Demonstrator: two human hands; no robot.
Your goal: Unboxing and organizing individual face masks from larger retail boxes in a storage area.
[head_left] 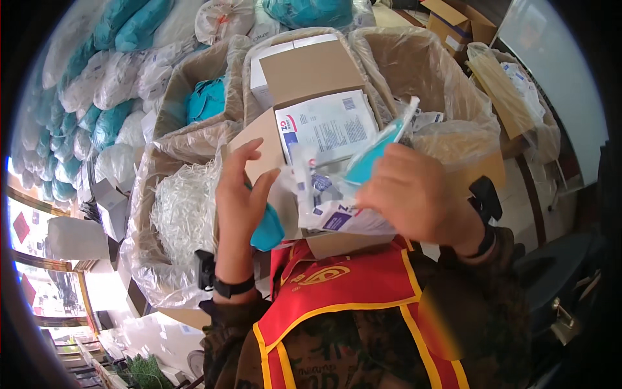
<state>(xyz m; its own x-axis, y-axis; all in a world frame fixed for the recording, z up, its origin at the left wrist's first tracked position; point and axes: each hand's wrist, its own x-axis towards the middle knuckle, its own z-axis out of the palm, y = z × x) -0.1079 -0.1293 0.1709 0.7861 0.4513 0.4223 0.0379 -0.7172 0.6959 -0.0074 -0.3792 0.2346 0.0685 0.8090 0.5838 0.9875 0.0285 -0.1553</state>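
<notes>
Right hand point(411, 194) closes on clear plastic wrapper point(394, 133), seemingly for control. Left hand point(243, 188) half-open; hold on soft teal piece point(267, 231) unclear.

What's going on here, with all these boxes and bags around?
A person in a red apron is working over an open cardboard box with white printed packets inside. The right hand grips a clear plastic bag showing something teal. Another teal item sits against the left hand, its hold unclear. A plastic-lined box holds clear strands.
</notes>
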